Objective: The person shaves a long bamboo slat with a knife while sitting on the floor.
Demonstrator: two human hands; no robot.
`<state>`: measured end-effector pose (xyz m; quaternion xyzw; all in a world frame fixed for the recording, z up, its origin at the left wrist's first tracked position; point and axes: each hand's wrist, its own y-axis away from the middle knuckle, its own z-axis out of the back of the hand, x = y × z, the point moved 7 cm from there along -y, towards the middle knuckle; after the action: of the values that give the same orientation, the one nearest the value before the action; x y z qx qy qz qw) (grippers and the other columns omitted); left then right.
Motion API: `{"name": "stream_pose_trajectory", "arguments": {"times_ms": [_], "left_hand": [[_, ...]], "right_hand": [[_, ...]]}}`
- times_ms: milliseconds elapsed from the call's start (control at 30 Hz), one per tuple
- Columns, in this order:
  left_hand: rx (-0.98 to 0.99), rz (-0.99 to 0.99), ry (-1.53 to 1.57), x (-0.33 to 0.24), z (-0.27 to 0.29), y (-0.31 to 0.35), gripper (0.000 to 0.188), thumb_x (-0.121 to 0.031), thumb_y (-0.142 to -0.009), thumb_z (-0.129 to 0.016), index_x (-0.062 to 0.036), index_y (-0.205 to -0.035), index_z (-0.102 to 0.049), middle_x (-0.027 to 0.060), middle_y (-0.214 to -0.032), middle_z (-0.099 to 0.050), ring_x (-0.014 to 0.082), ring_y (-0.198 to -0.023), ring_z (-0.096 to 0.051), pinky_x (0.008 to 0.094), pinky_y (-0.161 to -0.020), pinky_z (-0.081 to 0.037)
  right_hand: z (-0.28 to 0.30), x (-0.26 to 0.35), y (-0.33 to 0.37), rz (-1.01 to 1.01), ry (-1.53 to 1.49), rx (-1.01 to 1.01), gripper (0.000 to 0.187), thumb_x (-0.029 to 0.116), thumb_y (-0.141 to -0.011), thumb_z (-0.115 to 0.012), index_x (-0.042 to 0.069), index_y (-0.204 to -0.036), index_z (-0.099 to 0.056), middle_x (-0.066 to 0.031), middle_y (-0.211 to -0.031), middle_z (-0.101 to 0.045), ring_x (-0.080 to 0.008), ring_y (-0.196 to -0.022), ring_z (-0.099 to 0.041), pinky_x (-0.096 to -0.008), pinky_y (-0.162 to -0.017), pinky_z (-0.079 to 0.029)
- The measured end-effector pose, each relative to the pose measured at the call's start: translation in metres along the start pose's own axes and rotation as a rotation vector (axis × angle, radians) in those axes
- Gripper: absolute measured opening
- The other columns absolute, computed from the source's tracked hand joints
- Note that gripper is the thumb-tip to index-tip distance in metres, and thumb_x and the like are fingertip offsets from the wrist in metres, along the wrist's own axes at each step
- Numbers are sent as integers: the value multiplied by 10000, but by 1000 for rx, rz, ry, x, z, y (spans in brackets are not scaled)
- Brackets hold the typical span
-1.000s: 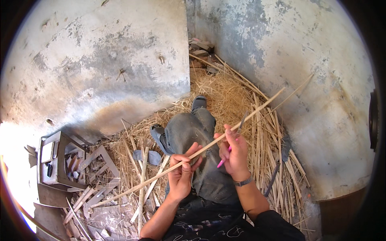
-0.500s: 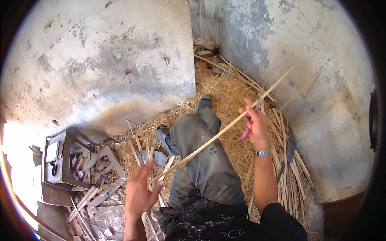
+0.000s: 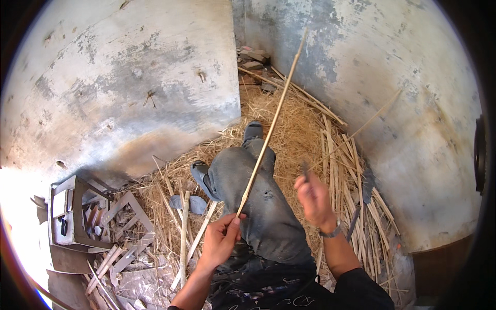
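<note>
My left hand (image 3: 223,242) pinches the near end of a long, thin bamboo strip (image 3: 268,135). The strip slants up and away over my trouser legs, its far tip high in front of the wall. To the right, my right hand (image 3: 314,200) is closed around a small knife (image 3: 305,168), clear of the strip. The knife's dark blade points up and is smeared by motion; its handle is hidden in my fingers. A watch (image 3: 331,231) is on my right wrist.
Bamboo strips (image 3: 356,191) lie heaped along the right wall. Straw-like shavings (image 3: 289,134) cover the floor around my feet. At left stand a wooden box frame (image 3: 77,212) and scrap wood (image 3: 132,212). More strips (image 3: 184,232) lie beside my left arm. Bricks (image 3: 253,57) sit in the corner.
The strip has swung from a diagonal across my legs to a steeper slant. My left hand, open before, now grips its near end. My right hand has moved down, away from the strip.
</note>
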<state>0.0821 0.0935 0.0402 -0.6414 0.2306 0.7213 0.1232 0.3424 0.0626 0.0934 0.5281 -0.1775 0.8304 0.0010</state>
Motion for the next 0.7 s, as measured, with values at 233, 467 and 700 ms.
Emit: {"name": "stream_pose_trajectory", "arguments": {"times_ms": [233,467,700], "left_hand": [[-48,5,13,-8,-11,10,286,-178,-1053,-612,45,-1210,-698,-50,-700,-577,14,-637,-481,216,-563,-381],[-102,7,3,-6,-18,16,332,-152,-1035,-637,48,-1299,-666,-34,-718,-600,19,-661,-494,217,-582,-410],[-234,-57,-164,4,-9,37,350,-124,-1018,-641,74,-1307,-642,20,-713,-604,38,-698,-504,239,-607,-450]], "right_hand": [[-48,41,22,272,417,286,339,390,-1006,-618,72,-892,-593,-85,-663,-637,-292,-571,-656,-394,-488,-469],[-58,28,13,289,722,252,408,476,-1013,-584,95,-868,-570,-109,-555,-607,-332,-447,-604,-444,-408,-440],[-24,-4,-76,316,859,-8,452,491,-1044,-521,91,-843,-580,-105,-510,-570,-307,-411,-568,-437,-400,-418]]}}
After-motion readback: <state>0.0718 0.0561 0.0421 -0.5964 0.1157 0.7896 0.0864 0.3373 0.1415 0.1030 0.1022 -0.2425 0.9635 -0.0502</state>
